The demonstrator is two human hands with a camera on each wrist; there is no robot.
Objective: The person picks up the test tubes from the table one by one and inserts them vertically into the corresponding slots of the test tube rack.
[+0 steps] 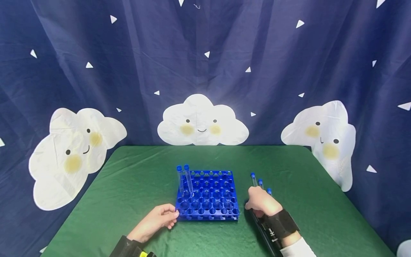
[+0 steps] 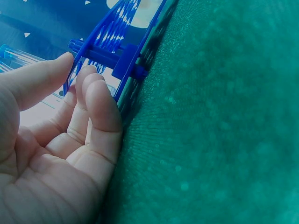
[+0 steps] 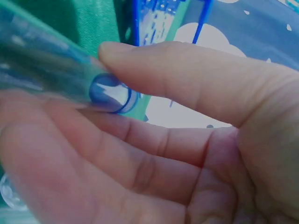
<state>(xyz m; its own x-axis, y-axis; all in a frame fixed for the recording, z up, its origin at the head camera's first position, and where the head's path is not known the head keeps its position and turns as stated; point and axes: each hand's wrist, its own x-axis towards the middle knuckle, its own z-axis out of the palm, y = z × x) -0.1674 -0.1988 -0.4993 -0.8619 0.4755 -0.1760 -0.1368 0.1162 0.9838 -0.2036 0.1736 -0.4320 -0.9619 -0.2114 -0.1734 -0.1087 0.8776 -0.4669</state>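
I see the left hand [image 1: 157, 219] pinching the blue rack's [image 1: 207, 215] near left corner, midway between the desk's [image 1: 154, 160] side edges; the right hand [image 1: 264, 201], nearer the right edge, curls round a capped tube [image 3: 46, 65]. I'd steady the rack lightly, never tipping it, and grip the slick tube without squeezing.

No lettering, labels, brands, numbers or signs reading legibly in any view, rack [image 1: 208, 217] and capped tubes [image 1: 189, 181] showing none, pale marks [image 1: 272, 233] beside right wristband [image 1: 283, 223] appearing too small to read.
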